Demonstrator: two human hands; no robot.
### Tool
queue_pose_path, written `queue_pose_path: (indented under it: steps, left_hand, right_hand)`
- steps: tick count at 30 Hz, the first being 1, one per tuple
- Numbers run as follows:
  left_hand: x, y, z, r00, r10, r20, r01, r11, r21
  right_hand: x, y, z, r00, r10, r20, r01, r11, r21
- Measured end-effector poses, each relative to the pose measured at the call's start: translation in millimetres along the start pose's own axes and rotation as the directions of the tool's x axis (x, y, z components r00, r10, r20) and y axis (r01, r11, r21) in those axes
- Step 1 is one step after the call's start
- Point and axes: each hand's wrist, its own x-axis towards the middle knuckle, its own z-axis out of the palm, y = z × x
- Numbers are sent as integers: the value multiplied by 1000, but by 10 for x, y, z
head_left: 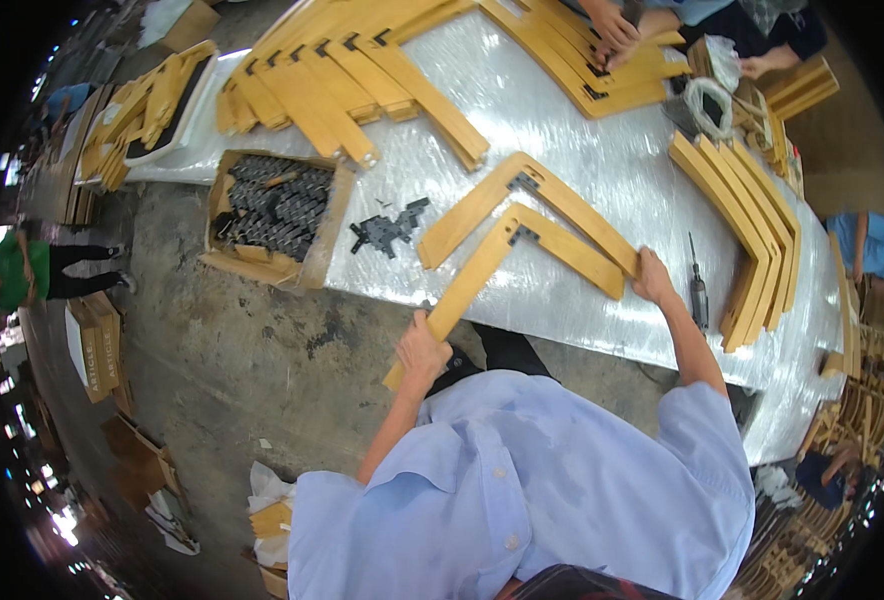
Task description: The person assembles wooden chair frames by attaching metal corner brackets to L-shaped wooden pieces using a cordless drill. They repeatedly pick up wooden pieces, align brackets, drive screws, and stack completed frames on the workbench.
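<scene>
Two L-shaped wooden pieces lie near the table's front edge, each with a black bracket at its inner corner. My left hand (pixel 423 350) is wrapped round the long arm of the nearer wooden piece (pixel 482 270), which sticks out over the table edge. At the right, my right hand (pixel 652 277) is closed at the end of the farther wooden piece (pixel 572 210); its fingertips are partly hidden. Left of these pieces, loose black brackets (pixel 387 232) form a small heap on the table (pixel 417 292).
A cardboard box (pixel 340 215) of black brackets stands at the left edge. More angled wooden pieces (pixel 312 90) lie behind it, others (pixel 747 235) stand at right beside a power screwdriver (pixel 699 295). Across the table, another person's hands (pixel 617 35) work on a wooden piece.
</scene>
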Motion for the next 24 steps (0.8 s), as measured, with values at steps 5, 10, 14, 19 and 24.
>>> queue_pose_path:
  steps: [5,10,14,19,24]
  left_hand:
    - [-441,-152,-303,995,-37,89,37,999,-3]
    - [-728,-656,-497,983,37,181,-31,999,-39]
    - [-905,-1026,-782,939,97,330,-56,990,-131]
    - [-939,-1244,-573,866,321,382,-36,804,-593]
    - [-748,-247,-489,706,489,512,249,506,-826]
  right_hand:
    - [-815,-653,-269,967,253,41,-255,967,30]
    - [-1781,-989,-459,921,375,109,-389,864,320]
    - [-2278,-987,-398,847,391,361,-525,508,683]
    - [-2477,-1306,-205,782,108,614,-592,-177,786]
    - [-2469,-1729,455,842,-87,532,-520,-391,759]
